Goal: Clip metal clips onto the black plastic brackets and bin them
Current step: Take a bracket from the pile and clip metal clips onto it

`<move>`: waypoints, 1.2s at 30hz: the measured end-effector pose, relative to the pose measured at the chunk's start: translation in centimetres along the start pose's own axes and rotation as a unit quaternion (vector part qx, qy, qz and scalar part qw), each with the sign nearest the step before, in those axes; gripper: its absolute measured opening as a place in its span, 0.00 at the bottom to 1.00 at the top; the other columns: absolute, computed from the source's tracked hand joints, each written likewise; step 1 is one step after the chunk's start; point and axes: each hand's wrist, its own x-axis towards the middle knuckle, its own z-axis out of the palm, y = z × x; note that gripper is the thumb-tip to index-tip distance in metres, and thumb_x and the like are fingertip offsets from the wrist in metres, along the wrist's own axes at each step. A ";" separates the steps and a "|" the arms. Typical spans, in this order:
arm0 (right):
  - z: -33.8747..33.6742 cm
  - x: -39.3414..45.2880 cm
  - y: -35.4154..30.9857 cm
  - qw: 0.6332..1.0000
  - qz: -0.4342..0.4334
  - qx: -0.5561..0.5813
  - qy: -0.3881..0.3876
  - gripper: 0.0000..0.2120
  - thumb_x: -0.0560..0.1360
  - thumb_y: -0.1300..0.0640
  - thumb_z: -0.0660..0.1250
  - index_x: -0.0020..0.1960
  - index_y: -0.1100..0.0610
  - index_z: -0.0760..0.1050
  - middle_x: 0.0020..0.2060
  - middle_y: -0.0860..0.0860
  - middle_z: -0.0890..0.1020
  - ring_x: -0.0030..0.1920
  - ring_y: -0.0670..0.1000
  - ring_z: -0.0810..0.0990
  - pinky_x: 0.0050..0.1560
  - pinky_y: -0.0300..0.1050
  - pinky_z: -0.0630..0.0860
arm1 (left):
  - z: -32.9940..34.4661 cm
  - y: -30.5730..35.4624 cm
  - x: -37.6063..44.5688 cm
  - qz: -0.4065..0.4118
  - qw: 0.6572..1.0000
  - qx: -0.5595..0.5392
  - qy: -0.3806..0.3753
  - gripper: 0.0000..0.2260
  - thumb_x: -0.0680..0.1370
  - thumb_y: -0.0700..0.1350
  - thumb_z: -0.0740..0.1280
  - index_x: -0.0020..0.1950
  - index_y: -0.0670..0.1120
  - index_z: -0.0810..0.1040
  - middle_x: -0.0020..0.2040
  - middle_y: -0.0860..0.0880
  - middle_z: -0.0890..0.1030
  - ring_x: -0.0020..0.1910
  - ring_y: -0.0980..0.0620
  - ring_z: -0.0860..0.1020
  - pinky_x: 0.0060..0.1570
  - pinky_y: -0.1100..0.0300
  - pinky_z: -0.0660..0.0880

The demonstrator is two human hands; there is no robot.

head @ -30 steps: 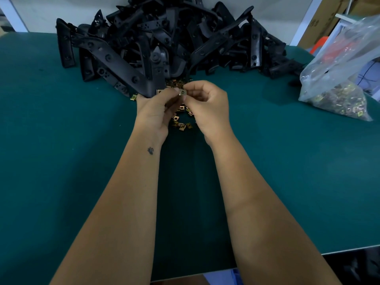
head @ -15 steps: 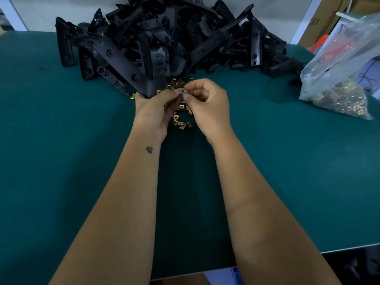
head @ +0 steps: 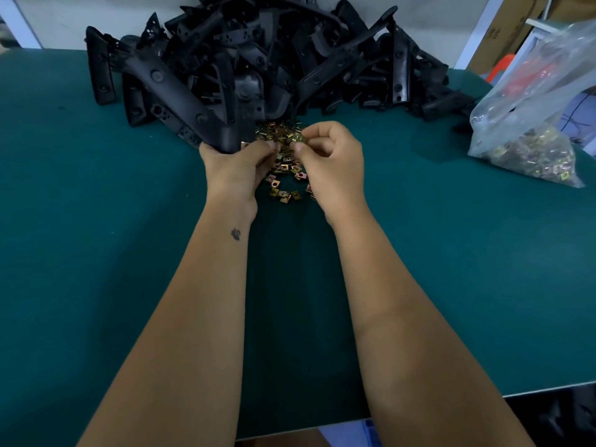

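Observation:
A big heap of black plastic brackets [head: 274,56] lies at the back of the green table [head: 96,221]. One long bracket [head: 174,91] slopes down out of the heap, and my left hand [head: 235,169] grips its near end. Loose brass-coloured metal clips [head: 285,179] are scattered between my hands, right in front of the heap. My right hand [head: 332,156] pinches a single metal clip [head: 298,139] between thumb and forefinger, just right of the bracket's end and a little apart from my left fingers.
A clear plastic bag [head: 529,101] holding many more clips lies at the right on the table. Behind it are cardboard boxes [head: 503,30] and a white frame. The table's front edge [head: 548,387] runs across the lower right.
My hands were pressed together over one clip. Now the right hand has drawn slightly to the right with a clip, and more of the loose clips show between the hands.

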 end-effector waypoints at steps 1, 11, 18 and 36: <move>0.0 0.0 0.0 1.000 0.001 0.003 0.004 0.08 0.75 0.62 0.71 0.45 0.50 0.76 0.41 0.49 0.83 0.40 0.42 0.80 0.40 0.40 0.77 | 0.0 -0.1 -0.1 0.007 0.999 0.035 -0.004 0.22 0.70 0.29 0.73 0.54 0.45 0.65 0.48 0.45 0.77 0.45 0.51 0.80 0.47 0.57 0.81; -0.1 0.1 -0.6 0.981 0.054 0.188 -0.006 0.11 0.73 0.71 0.67 0.45 0.56 0.79 0.37 0.49 0.78 0.40 0.47 0.77 0.43 0.45 0.73 | 0.5 -0.3 -0.7 0.021 0.975 0.222 -0.024 0.25 0.69 0.41 0.78 0.57 0.48 0.67 0.52 0.53 0.78 0.49 0.56 0.78 0.43 0.62 0.74; 0.0 0.2 -0.7 0.963 0.082 0.255 -0.021 0.10 0.73 0.74 0.67 0.45 0.61 0.78 0.39 0.54 0.80 0.43 0.51 0.78 0.50 0.45 0.76 | 0.5 -0.4 -0.8 0.010 0.970 0.241 -0.041 0.23 0.70 0.43 0.76 0.59 0.48 0.67 0.49 0.54 0.77 0.45 0.58 0.76 0.39 0.64 0.72; -0.3 0.4 -0.6 0.948 0.110 0.298 -0.009 0.09 0.75 0.72 0.65 0.43 0.61 0.78 0.36 0.53 0.80 0.35 0.47 0.78 0.45 0.43 0.76 | 0.5 -0.5 -0.9 0.023 0.949 0.302 -0.087 0.19 0.69 0.40 0.75 0.50 0.54 0.68 0.49 0.56 0.79 0.46 0.60 0.77 0.39 0.63 0.71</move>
